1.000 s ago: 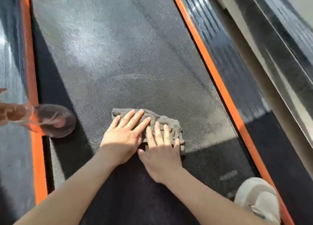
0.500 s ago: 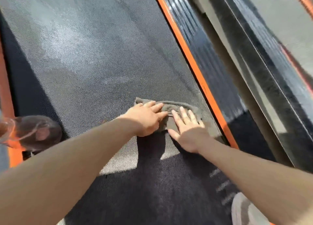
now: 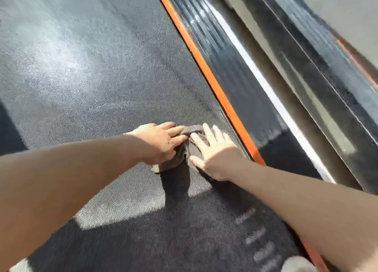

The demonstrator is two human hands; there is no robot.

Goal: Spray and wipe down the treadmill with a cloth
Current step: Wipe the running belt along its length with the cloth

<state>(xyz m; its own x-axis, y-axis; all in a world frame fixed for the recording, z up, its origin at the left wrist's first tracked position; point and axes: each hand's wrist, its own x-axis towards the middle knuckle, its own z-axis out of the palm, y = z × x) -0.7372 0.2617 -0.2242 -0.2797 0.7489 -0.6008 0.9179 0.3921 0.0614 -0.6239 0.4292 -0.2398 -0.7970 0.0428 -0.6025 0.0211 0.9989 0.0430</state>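
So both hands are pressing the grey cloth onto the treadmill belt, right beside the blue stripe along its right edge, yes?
Not quite: the stripe is orange, not blue. The head view shows the left hand and the right hand pressing the grey cloth onto the treadmill belt, right beside the orange stripe along its right edge.

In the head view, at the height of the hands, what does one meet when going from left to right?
treadmill belt → left hand → right hand → orange stripe → black side rail → white strip
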